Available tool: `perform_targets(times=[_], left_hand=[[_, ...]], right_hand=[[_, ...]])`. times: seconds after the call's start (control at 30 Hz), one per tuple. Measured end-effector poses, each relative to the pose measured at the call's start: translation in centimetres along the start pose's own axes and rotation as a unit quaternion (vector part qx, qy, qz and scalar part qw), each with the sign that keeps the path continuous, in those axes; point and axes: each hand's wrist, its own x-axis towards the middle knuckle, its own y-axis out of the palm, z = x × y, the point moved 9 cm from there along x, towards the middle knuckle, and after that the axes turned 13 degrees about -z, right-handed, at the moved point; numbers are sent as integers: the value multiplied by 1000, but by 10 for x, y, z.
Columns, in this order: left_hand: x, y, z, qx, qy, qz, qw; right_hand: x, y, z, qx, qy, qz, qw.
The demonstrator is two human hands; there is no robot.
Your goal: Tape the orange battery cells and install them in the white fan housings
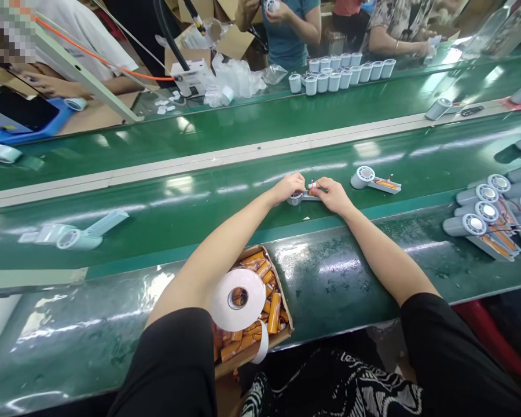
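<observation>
Over the green belt (226,211), both arms reach forward and the hands come close with bent fingers: the right hand (333,196) pinches thin wires (313,184), but I cannot tell if the left hand (288,188) grips anything. Right under the fingers lies a gray part (295,200), with a round end by the left hand and a long, thin handle going right. Past the right hand lies another gray part (364,176), with orange inside its handle.
</observation>
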Motion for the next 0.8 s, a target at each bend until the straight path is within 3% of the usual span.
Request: perform_targets(times=[0.23,0.4,0.47,0.53,0.6,0.67,0.73,0.8], left_hand=[[4,3,6,-96,-55,5,994],[13,14,7,-121,-74,40,989],[11,9,2,-128,-81,42,988],[-1,-11,-5,-123,-94,38,987],[-30,-45,-11,-73,-96,23,992],[-81,-79,-24,17,-54,-2,998],[-154,-95,-45,106,30,-20,994],[-236,-93,-56,161,87,-8,983]], right_hand=[[2,-1,8,-90,-77,63,991],[-6,-9,22,-218,-172,102,955],[-12,-10,27,-250,-205,106,940],[-16,-13,27,-244,-219,84,941],[-10,-21,16,-201,-192,38,960],[0,-26,-4,-149,-132,4,980],[5,-26,-20,-110,-69,-1,991],[3,-25,-22,-78,-27,15,996]])
